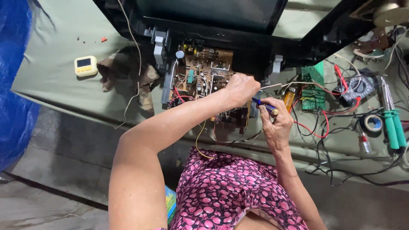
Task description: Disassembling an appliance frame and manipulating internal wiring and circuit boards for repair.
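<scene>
A brown circuit board (pixel 204 72) full of parts and wires lies on the workbench in front of a black television case (pixel 238 40). My left hand (pixel 241 88) is closed in a fist over the board's right side; what it grips is hidden. My right hand (pixel 277 123) holds a blue-handled tool (pixel 264 105), pointed left toward the board's right edge. Red, yellow and white wires run off the board.
A green circuit board (pixel 314 87) and a multimeter (pixel 358 87) with red leads lie right. Two green-handled soldering irons (pixel 394 123) and a tape roll (pixel 373 123) sit far right. A yellow timer (pixel 85 65) and crumpled rag (pixel 128 74) lie left. Blue tarp (pixel 15 85) hangs at left.
</scene>
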